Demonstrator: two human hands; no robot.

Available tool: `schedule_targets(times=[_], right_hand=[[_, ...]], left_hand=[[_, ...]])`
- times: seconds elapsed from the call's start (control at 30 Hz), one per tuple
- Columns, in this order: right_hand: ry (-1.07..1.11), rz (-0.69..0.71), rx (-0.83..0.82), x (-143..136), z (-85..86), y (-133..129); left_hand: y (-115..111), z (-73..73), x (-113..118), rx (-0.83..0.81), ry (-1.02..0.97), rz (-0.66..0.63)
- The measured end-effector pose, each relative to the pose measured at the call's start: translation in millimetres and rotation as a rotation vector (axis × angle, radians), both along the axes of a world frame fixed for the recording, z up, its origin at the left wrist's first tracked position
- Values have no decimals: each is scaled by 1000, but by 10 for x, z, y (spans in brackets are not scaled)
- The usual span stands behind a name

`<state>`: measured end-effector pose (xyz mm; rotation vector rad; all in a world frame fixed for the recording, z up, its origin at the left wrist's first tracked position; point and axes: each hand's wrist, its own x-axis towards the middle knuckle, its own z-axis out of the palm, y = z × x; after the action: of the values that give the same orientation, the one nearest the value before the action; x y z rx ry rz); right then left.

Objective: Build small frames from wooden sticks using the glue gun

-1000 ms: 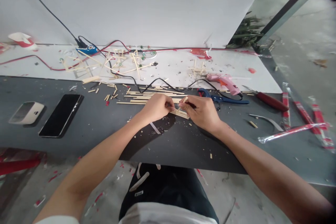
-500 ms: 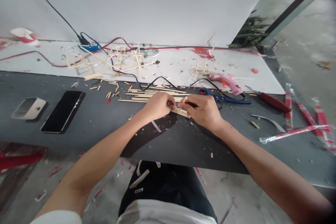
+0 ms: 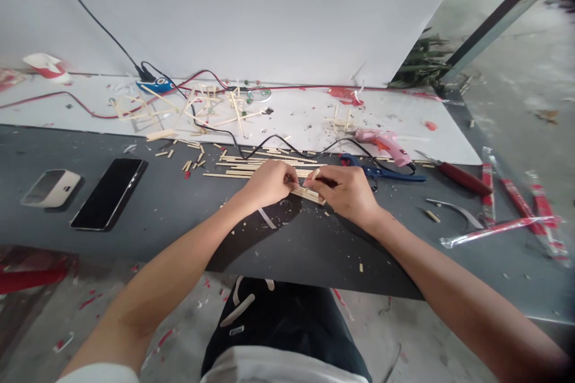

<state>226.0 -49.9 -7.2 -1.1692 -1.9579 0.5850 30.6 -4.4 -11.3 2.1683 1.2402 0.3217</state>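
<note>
Head view showed both my hands near the middle of the grey table (image 3: pixel 157 239), between its front edge and the white board (image 3: pixel 291 125) along its back. My right hand (image 3: pixel 344 191) was nearly closed, thumb and forefinger pinching one short stick (image 3: pixel 315 174), which stood tilted up from the fingertips. Just under it, reaching across to my left hand (image 3: pixel 272 182), lay a small row of sticks (image 3: pixel 308 194); overlap kept me from counting them. My left fingers were curled in, tips at the row's left end, though I cannot tell whether they gripped it. Behind my hands lay a spread of longer sticks (image 3: pixel 231 173), too tangled to count. Toward the table's right edge I had one pink glue gun (image 3: pixel 386 145) on the board's front edge, one blue-handled tool (image 3: pixel 395 175), one red-handled tool (image 3: pixel 465 178), one curved metal piece (image 3: pixel 460 210) and four red-and-clear wrapped strips (image 3: pixel 498 231). Toward the left edge lay one phone (image 3: pixel 108 194) and one small white device (image 3: pixel 51 187).
</note>
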Motion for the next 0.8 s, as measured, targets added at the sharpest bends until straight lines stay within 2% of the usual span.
schedule_targets(times=[0.4,0.57,0.7,0.8], right_hand=[[22,12,22,92,-81,57],[91,-1,-1,152,-40,67],[85,3,23,184,-11,57],[91,-44,51,217,7,49]], left_hand=[[-11,24,14,11,-43,3],[-1,22,-8,49,-56,-18],[16,21,-38,117,-73,32],[29,36,-60,186,-123,110]])
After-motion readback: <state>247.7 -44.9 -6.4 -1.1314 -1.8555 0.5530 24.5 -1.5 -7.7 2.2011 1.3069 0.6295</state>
